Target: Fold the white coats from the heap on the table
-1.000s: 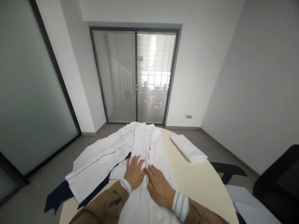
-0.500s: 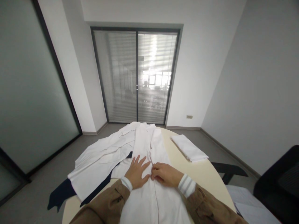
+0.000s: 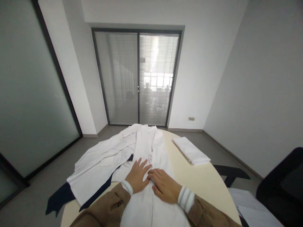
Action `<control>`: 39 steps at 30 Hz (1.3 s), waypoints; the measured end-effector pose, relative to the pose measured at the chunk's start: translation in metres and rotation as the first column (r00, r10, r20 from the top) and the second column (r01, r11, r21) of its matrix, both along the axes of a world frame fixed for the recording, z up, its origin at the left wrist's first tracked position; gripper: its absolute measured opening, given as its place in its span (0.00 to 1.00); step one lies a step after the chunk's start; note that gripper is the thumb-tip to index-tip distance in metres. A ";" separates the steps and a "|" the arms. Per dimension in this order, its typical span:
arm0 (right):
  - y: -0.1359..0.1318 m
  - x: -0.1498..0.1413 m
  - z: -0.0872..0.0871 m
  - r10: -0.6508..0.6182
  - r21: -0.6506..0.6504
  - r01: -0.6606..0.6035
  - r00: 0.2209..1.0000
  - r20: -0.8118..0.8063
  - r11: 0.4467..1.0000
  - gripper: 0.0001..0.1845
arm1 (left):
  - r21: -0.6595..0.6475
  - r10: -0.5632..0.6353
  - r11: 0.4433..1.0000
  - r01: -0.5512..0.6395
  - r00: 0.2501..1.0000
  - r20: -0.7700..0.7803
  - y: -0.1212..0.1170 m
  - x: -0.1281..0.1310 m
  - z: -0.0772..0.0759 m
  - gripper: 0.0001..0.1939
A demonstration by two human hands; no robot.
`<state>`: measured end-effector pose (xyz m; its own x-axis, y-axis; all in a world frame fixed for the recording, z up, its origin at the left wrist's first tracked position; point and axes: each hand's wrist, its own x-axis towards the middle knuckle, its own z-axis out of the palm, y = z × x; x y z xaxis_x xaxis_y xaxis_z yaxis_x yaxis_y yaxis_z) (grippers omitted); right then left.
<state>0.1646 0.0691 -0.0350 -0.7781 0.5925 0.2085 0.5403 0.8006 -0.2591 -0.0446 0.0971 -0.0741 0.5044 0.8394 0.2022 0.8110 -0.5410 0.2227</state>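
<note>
A long white coat (image 3: 156, 148) lies lengthwise on the round table, its front opening running down the middle towards me. My left hand (image 3: 136, 177) rests on the coat just left of that opening, palm down with fingers spread. Across the opening, my right hand (image 3: 165, 186) lies on the cloth, its fingers reaching left until the tips come close to my left thumb. The right thumb sits apart, below the fingers. Both hands press on the fabric without visibly gripping it. To the left, more white cloth (image 3: 94, 171) spreads over dark navy fabric (image 3: 60, 197) that hangs past the table edge.
A folded white cloth (image 3: 191, 150) lies on the cream table (image 3: 208, 186) at the right. Beyond the right edge stand a black chair (image 3: 281, 186) and some pale sheets (image 3: 253, 205). Glazed doors with blinds (image 3: 123, 78) are across the room.
My right hand has slid left across the coat's opening, and its bent fingers have straightened and flattened. My left hand stays nearly in place. The front edges now lie closer together.
</note>
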 end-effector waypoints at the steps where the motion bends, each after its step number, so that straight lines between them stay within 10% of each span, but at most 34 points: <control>1: -0.001 0.002 0.000 0.022 -0.008 -0.022 1.000 0.002 1.000 0.26 | -0.010 -0.001 1.000 0.001 1.000 -0.003 0.000 0.000 0.001 0.32; 9: 0.005 0.016 0.003 0.121 -0.162 -0.138 0.986 -0.111 0.977 0.38 | -0.049 -0.009 0.999 0.007 1.000 -0.026 -0.004 0.001 0.008 0.34; 16: 0.043 0.009 0.003 -0.258 -0.167 0.224 0.940 -0.224 0.960 0.20 | 0.033 -0.024 0.999 0.025 0.999 -0.037 0.000 0.005 0.010 0.33; 28: 0.080 -0.005 -0.025 -0.426 -0.166 0.393 0.855 -0.295 0.904 0.24 | 0.057 -0.004 0.998 -0.005 0.988 0.158 0.011 0.010 0.003 0.28; 34: 0.075 -0.004 -0.020 -0.308 -0.052 0.304 0.938 -0.159 0.951 0.25 | 0.100 -0.040 0.995 0.008 0.946 0.323 0.011 0.010 0.001 0.29; 39: 0.078 -0.004 -0.017 -0.294 -0.120 0.283 0.951 -0.093 0.952 0.23 | 0.034 -0.076 0.997 0.071 0.983 0.168 0.011 0.010 -0.003 0.33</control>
